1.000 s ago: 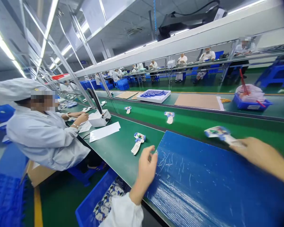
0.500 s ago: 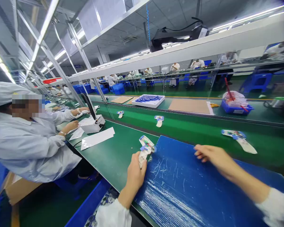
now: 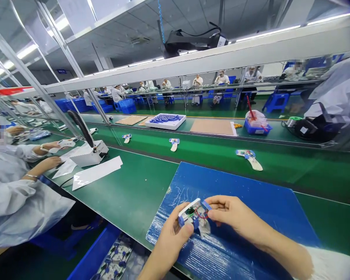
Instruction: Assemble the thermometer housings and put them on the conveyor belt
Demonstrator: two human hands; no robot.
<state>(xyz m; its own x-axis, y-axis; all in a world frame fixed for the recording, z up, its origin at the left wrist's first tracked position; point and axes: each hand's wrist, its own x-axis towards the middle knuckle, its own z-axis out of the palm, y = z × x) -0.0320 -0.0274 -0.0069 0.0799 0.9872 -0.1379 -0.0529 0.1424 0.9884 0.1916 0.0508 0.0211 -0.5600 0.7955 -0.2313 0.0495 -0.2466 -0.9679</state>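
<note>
Over the blue mat [image 3: 259, 210] I hold an open, gun-shaped white device housing [image 3: 198, 206] with blue parts and red and green wires inside. My left hand [image 3: 173, 233] is closed around one side of it, thumb on the blue edge. On the opposite side, my right hand [image 3: 230, 212] pinches the blue end piece [image 3: 205, 206] between thumb and fingers. The housing's pale handle hangs below, partly blurred. A similar housing [image 3: 249, 157] lies on the green belt beyond the mat, with another such housing [image 3: 174, 144] farther left.
To the left, a co-worker's hands [image 3: 51, 159] are by a white box with a black arm [image 3: 89, 153]. White sheets [image 3: 97, 173] lie on the bench. Across the belt stand a white tray of blue parts [image 3: 166, 121] and a blue basket [image 3: 258, 127]. A blue bin [image 3: 95, 249] sits below.
My right hand has come left and down onto the housing and now grips its blue end. My left hand has brought the housing nearer over the mat. The view has swung right.
</note>
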